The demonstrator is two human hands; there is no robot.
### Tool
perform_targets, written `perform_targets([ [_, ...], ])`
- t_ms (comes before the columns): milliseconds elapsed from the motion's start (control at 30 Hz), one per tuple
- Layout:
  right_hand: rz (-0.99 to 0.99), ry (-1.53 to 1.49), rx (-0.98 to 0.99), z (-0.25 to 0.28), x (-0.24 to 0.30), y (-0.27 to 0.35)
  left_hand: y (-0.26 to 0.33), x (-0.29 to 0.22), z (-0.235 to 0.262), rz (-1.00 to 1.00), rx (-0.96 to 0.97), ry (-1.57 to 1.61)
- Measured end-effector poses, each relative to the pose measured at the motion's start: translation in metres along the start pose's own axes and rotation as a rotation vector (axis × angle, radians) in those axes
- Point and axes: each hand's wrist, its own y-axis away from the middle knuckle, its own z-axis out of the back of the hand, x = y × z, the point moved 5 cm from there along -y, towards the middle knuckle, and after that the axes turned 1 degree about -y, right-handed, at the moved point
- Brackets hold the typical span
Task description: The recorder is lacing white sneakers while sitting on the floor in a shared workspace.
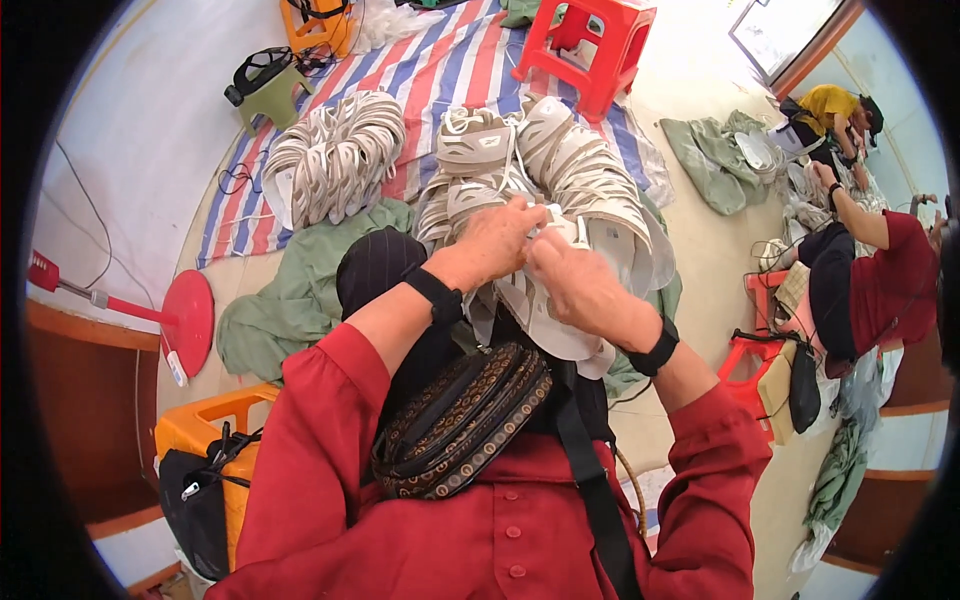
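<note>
Both my hands are together over a pale shoe upper (560, 335) held above my lap, its broad flap hanging below my right hand. My left hand (490, 242) is closed, thumb and fingers pinching at the upper's white lacing area. Right beside it, my right hand (585, 285) is closed too, its fingers curled against the same upper. Whether a lace end is between the fingertips is too small to tell. Just beyond my hands stand nested rows of white and beige shoe uppers (590, 170), some with white laces. Another bundle of uppers (340, 160) lies to the left.
A striped sheet (440, 65) covers the floor ahead, with a red stool (590, 50) and a green stool (277, 100) on it. Green cloth (285, 285) lies to my left, near a red round base (190, 325). Two people (870, 270) sit at right among more uppers.
</note>
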Motion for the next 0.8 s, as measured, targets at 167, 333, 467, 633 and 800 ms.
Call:
perform_targets([
  [167, -0.129, -0.176, -0.205, 0.025, -0.047, 0.006, -0.002, -0.002, 0.000, 0.036, 0.013, -0.004],
  [333, -0.032, -0.059, -0.063, 0.000, -0.047, 0.009, -0.002, -0.002, 0.000, 0.053, 0.037, -0.009],
  [467, 0.028, -0.007, -0.004, 0.002, -0.047, -0.001, -0.002, -0.002, 0.000, 0.029, 0.016, -0.011],
  [633, 0.171, 0.102, 0.062, -0.008, -0.049, -0.014, -0.001, -0.003, -0.002, -0.015, -0.023, -0.023],
  [800, 0.114, 0.118, 0.187, -0.010, -0.044, -0.009, -0.001, -0.002, -0.003, 0.001, -0.022, -0.026],
])
